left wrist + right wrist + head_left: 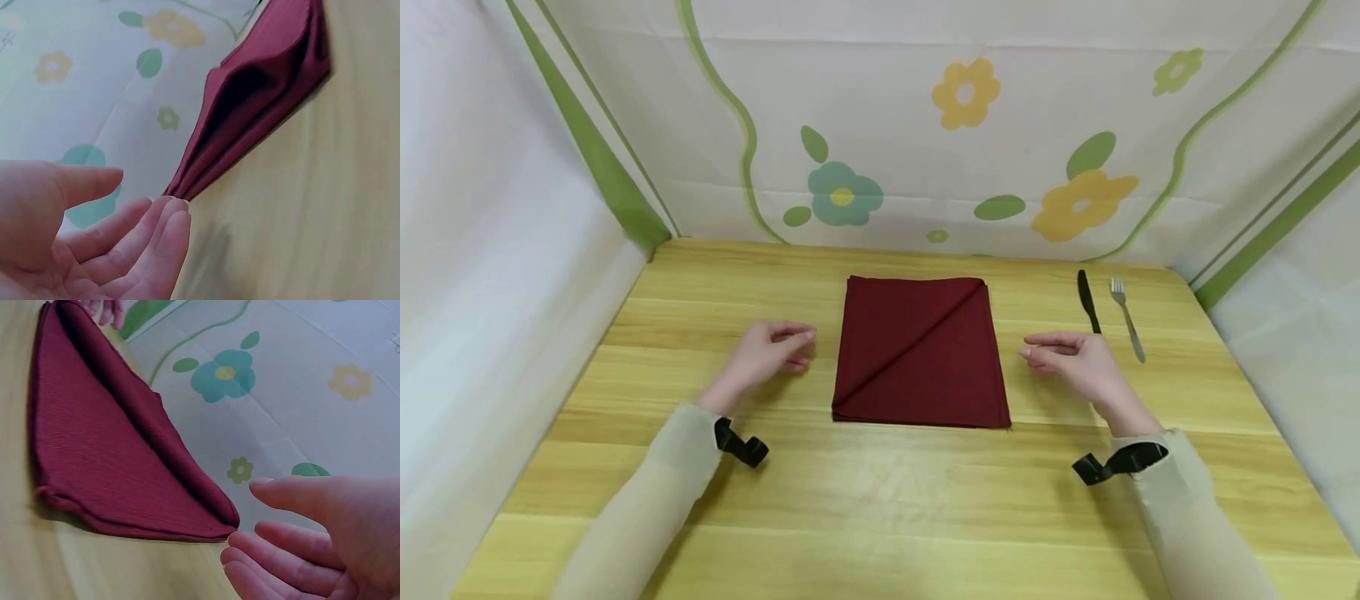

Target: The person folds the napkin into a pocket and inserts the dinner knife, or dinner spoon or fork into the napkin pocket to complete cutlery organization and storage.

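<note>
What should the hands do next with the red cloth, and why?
Perhaps the left hand and right hand could move in and pinch the red cloth by its sides, because they're at opposite sides of it, not touching it, and holding nothing.

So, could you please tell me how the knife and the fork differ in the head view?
The knife shows a black part, while the fork is silvery. The right hand partly hides the knife, whereas the fork is in full view. Both lie on the wood-grain table, right of the folded napkin.
</note>
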Tool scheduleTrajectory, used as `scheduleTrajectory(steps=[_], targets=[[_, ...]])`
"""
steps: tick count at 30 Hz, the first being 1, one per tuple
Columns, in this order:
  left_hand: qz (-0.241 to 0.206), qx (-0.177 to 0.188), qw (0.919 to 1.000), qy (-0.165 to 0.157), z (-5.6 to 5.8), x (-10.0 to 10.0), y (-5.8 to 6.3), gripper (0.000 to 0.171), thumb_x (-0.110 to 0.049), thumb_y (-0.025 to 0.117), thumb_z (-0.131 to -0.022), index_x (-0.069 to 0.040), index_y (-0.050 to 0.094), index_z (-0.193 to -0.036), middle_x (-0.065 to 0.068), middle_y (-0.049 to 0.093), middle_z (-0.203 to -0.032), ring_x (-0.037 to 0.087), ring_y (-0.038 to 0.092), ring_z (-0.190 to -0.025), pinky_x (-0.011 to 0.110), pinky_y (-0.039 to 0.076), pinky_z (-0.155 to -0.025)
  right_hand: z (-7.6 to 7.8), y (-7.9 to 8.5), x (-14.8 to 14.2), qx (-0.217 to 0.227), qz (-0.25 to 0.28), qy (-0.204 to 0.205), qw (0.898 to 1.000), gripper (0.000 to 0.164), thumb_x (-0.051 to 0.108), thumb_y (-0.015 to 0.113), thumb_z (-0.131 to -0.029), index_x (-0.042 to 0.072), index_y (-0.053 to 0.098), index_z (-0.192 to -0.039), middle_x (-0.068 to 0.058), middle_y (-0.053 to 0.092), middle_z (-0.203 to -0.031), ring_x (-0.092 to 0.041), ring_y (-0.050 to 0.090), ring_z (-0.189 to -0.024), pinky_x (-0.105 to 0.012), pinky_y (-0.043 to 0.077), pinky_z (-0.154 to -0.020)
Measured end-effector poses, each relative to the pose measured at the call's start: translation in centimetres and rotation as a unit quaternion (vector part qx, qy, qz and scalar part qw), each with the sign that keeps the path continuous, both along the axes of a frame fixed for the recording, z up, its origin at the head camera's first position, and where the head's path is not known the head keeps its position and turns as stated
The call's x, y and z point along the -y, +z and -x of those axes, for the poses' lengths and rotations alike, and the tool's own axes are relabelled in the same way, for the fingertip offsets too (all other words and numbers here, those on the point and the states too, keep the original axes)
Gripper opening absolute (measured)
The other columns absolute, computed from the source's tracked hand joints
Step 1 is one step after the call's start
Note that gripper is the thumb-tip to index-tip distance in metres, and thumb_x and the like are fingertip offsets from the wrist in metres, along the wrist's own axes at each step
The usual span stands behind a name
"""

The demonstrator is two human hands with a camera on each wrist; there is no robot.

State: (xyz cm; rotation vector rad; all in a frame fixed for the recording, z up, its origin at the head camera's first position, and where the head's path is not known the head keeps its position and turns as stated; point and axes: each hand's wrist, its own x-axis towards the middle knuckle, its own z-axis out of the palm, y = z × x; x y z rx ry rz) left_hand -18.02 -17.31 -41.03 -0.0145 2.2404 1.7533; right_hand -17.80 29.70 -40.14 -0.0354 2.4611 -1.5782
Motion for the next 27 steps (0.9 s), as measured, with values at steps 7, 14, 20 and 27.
scheduleTrajectory(steps=[7,14,20,27], targets=[[0.012,-0.025,0.9991,-0.031,-2.5,-0.1,-0.5,0.040,-0.017,0.067,-0.101,0.010,0.062,-0.131,0.026,0.068,-0.116,0.036,0.071,-0.095,0.039,0.060,-0.079,2.4,1.1,0.6,-0.020,0.020,0.000,1.000,0.055,0.026,0.076,-0.095,-0.010,0.060,-0.134,-0.003,0.074,-0.112,-0.017,0.072,-0.102,-0.035,0.055,-0.091],[0.020,-0.041,0.9980,-0.044,-4.5,-0.7,-0.9,0.039,-0.013,0.072,-0.097,0.010,0.064,-0.126,0.022,0.072,-0.105,0.034,0.070,-0.092,0.038,0.060,-0.078,4.9,1.7,1.6,-0.042,0.006,-0.016,0.999,0.053,0.033,0.077,-0.094,0.000,0.065,-0.133,-0.010,0.071,-0.121,-0.014,0.071,-0.102,-0.034,0.055,-0.091],[0.019,-0.034,0.9976,-0.058,-5.9,-1.2,-1.4,0.035,-0.012,0.072,-0.097,0.010,0.066,-0.124,0.017,0.072,-0.100,0.029,0.071,-0.085,0.036,0.060,-0.075,7.6,1.5,1.8,-0.013,0.040,-0.025,0.999,0.054,0.028,0.074,-0.096,-0.004,0.060,-0.138,-0.015,0.068,-0.127,-0.018,0.072,-0.102,-0.041,0.055,-0.093],[0.012,-0.002,0.9985,-0.053,-7.1,-2.0,-1.5,0.034,-0.016,0.076,-0.094,0.003,0.069,-0.121,0.012,0.073,-0.096,0.026,0.071,-0.082,0.036,0.060,-0.073,10.6,0.6,2.1,0.032,0.073,-0.011,0.997,0.054,0.024,0.071,-0.099,-0.008,0.056,-0.141,-0.009,0.071,-0.121,-0.020,0.071,-0.105,-0.046,0.050,-0.099]])
